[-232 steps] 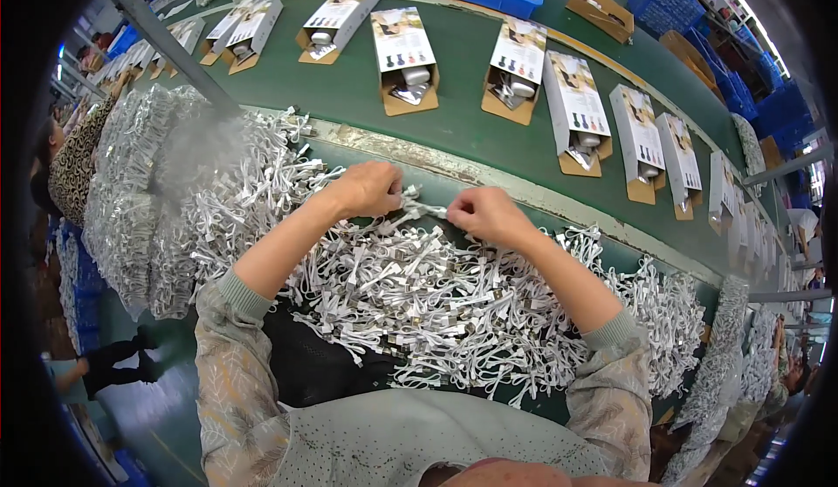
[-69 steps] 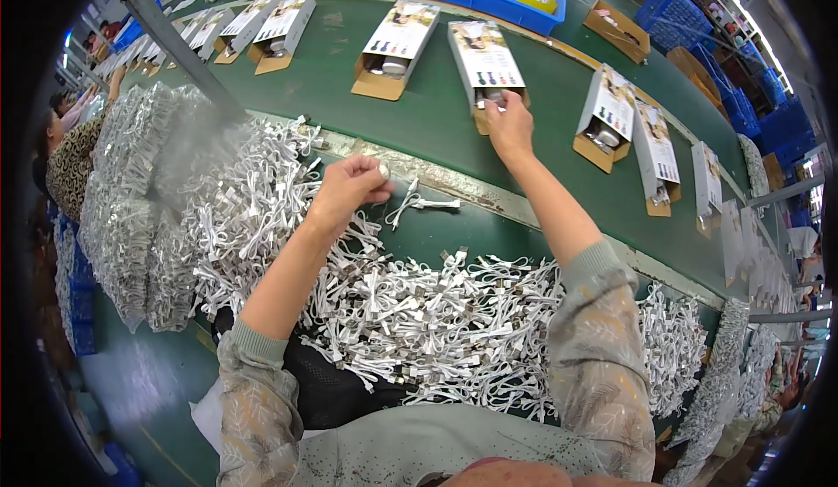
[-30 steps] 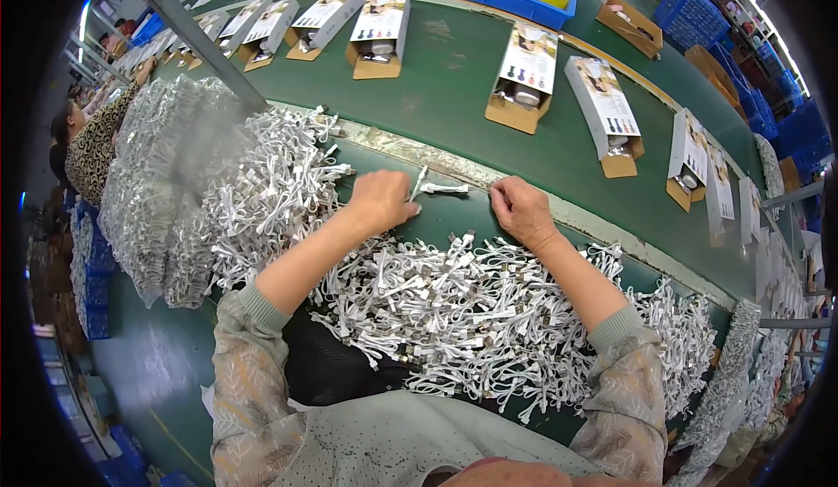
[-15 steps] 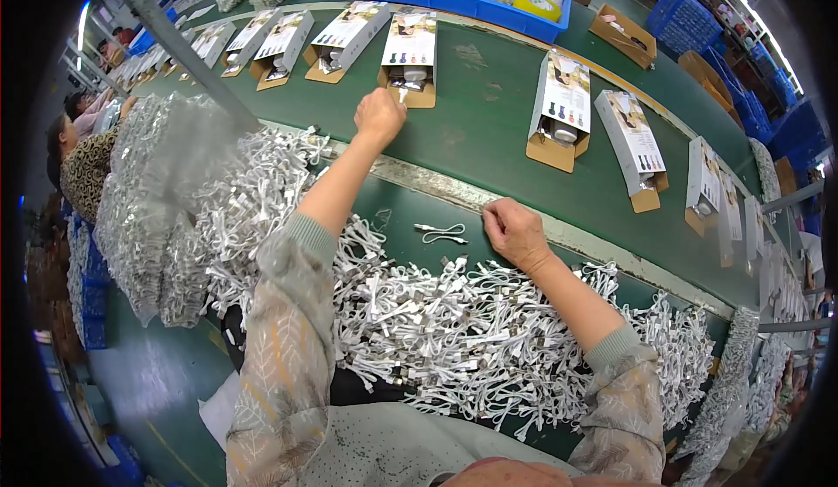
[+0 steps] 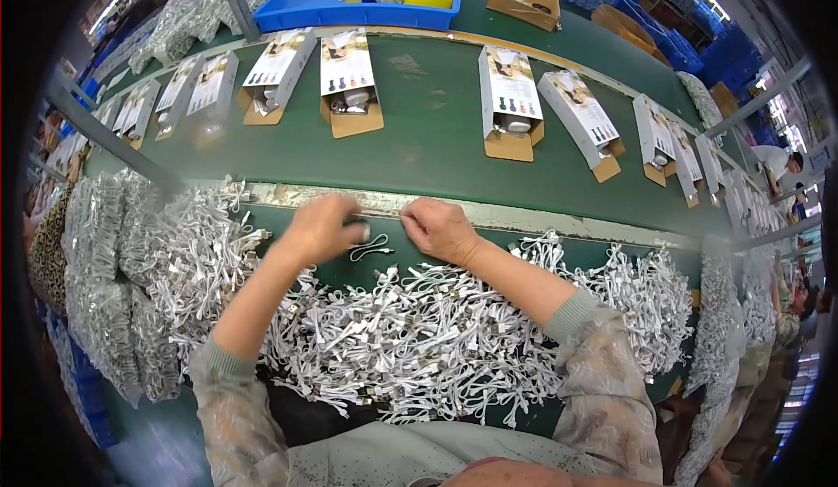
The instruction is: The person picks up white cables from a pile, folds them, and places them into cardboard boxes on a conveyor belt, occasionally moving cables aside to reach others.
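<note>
Left hand (image 5: 325,229): blurred, half-curled; cannot tell its hold.
Right hand (image 5: 442,230): fingers curled in at the ledge (image 5: 559,224); any hold hidden.
Cable (image 5: 374,249): on the desk (image 5: 346,274) between both hands, beyond the pile (image 5: 410,330); probably best pinched mid-bundle.

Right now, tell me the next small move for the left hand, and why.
Probably pinch up the single white cable with the left hand: it lies apart from the cable pile, right by that hand's fingers, though blur hides whether they touch. The right hand is just across on its other side.
</note>
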The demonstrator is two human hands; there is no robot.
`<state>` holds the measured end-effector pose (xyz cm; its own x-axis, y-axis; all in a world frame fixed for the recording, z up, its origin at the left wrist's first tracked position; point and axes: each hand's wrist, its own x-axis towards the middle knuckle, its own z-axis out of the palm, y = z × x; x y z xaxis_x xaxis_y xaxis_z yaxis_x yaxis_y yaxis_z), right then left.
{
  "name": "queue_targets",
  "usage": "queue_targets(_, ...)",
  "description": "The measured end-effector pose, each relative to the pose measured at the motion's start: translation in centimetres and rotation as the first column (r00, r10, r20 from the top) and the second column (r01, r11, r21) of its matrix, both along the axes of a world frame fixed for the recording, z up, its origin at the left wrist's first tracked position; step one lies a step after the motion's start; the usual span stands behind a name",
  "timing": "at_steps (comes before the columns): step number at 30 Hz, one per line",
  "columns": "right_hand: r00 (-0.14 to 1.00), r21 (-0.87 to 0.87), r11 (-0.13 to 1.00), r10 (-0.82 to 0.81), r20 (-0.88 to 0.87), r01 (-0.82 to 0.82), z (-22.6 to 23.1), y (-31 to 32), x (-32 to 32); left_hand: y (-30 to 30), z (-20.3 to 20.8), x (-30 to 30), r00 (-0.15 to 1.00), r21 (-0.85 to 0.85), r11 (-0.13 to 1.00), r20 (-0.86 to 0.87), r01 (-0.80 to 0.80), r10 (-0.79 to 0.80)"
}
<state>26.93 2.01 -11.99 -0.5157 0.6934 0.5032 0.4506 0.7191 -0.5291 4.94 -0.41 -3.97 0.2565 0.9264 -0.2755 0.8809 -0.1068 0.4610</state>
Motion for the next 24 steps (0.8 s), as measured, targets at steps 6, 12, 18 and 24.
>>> queue_targets(6,0.994,-0.311,0.950,0.070,0.086,-0.040,1.9,-0.8,-0.2,-4.4,-2.4,-0.7,0.997,0.030,0.998,-0.061,0.048,-0.046)
queue_targets(12,0.745,-0.746,0.642,0.582,0.327,-0.174,7.1,-4.0,1.0,-0.7,-1.3,-3.0,0.977,0.326,0.921,0.039,-0.213,0.212)
queue_targets(18,0.797,-0.755,0.654,0.477,0.370,-0.041,8.8,-3.5,0.3,8.1,-2.9,-6.3,0.869,0.474,0.761,0.017,-0.442,0.494)
queue_targets(24,0.999,-0.934,0.355,0.011,0.050,0.043,5.6,-0.8,1.5,16.8,-6.6,-6.1,0.819,0.518,0.666,0.134,-0.538,0.557)
